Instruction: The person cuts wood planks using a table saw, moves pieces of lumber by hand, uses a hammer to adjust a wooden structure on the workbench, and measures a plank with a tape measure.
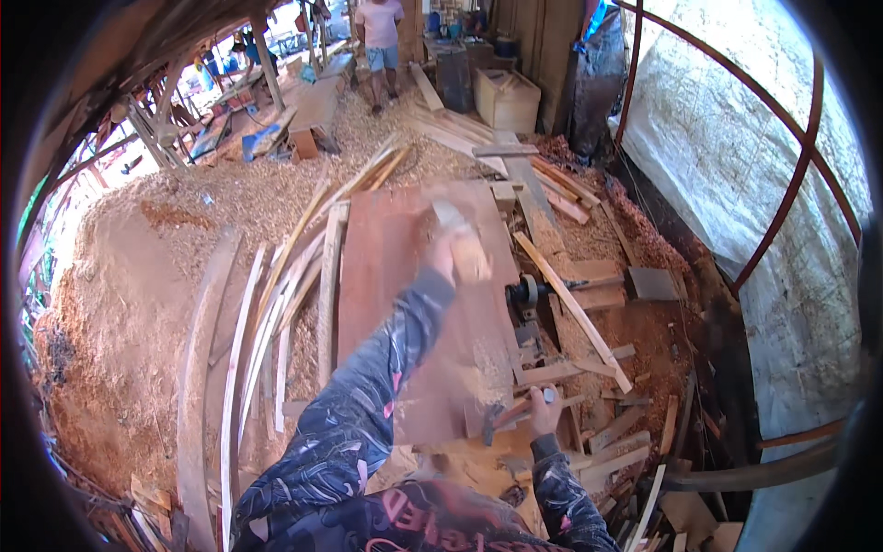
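Two hands show in the head view. The left grip is over the far part of the reddish-brown table, beside one blurred pale block; whether it holds it, I cannot tell. The right grip, near right, closes around one hammer-like tool. One wooden box stands far right, contents unclear.

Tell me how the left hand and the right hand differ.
Place: the left hand is far forward over the board; the right hand is nearer the body, just beyond the board's right edge.
Sharpness: the left hand is blurred; the right hand is clearer.
Arm: the left hand's forearm slants forward and right; the right hand's leans slightly left.
Shared: both emerge from dark patterned sleeves.
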The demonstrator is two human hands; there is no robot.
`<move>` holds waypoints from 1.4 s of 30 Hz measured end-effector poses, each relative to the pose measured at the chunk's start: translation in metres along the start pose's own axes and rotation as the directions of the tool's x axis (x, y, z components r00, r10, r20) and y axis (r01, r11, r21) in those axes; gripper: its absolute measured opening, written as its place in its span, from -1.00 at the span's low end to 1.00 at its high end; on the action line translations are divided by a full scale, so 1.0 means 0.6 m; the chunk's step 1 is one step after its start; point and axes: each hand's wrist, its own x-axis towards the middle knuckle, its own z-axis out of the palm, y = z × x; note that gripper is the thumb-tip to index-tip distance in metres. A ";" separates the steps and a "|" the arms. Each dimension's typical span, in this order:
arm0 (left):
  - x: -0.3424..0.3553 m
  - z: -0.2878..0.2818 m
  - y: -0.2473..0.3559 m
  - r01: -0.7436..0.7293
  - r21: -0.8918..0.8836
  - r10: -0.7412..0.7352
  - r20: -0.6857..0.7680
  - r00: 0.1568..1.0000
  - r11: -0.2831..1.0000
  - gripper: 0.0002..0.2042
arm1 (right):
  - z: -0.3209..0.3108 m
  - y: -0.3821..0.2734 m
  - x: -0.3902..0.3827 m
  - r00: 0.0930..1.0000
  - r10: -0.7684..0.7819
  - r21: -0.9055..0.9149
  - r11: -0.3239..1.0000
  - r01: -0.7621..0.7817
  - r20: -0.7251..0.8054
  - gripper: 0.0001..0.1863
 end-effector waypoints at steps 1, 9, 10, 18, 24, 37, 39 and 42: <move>0.004 -0.055 -0.026 0.013 0.052 -0.010 -0.043 0.999 0.999 -0.64 | 0.001 0.004 0.001 1.000 -0.011 0.018 1.000 0.011 0.012 -0.84; -0.352 -0.293 -0.287 0.160 0.974 0.326 -0.100 0.940 -0.163 -0.36 | -0.130 -0.049 -0.049 0.810 0.581 -0.199 0.805 -0.559 0.076 -0.68; -0.377 -0.308 -0.291 0.451 0.793 0.371 -0.307 0.876 -0.409 -0.23 | -0.156 -0.040 -0.059 0.783 0.602 -0.160 0.797 -0.582 0.156 -0.63; -0.488 -0.510 -0.286 0.437 0.687 0.312 -0.308 0.899 -0.580 -0.14 | -0.201 0.000 -0.117 0.411 0.794 -0.030 0.473 -0.881 0.448 -0.63; -0.459 -0.480 -0.287 0.505 0.662 0.331 -0.382 0.863 -0.553 -0.10 | -0.158 -0.013 -0.128 0.404 0.827 -0.352 0.539 -0.765 0.390 -0.52; -0.079 -0.507 -0.268 0.568 0.776 0.272 -0.504 0.820 -0.274 -0.17 | -0.088 0.250 -0.209 0.731 0.662 -0.878 0.438 -0.196 0.167 -0.66; -0.098 -0.537 -0.262 0.526 0.803 0.228 -0.476 0.849 -0.280 -0.21 | -0.085 0.163 -0.220 0.607 0.793 -0.844 0.352 -0.403 0.041 -0.67; -0.119 -0.486 -0.266 0.399 0.878 0.185 -0.360 0.914 -0.265 -0.26 | -0.148 0.071 -0.259 0.699 0.713 -0.507 0.622 -0.597 0.052 -0.72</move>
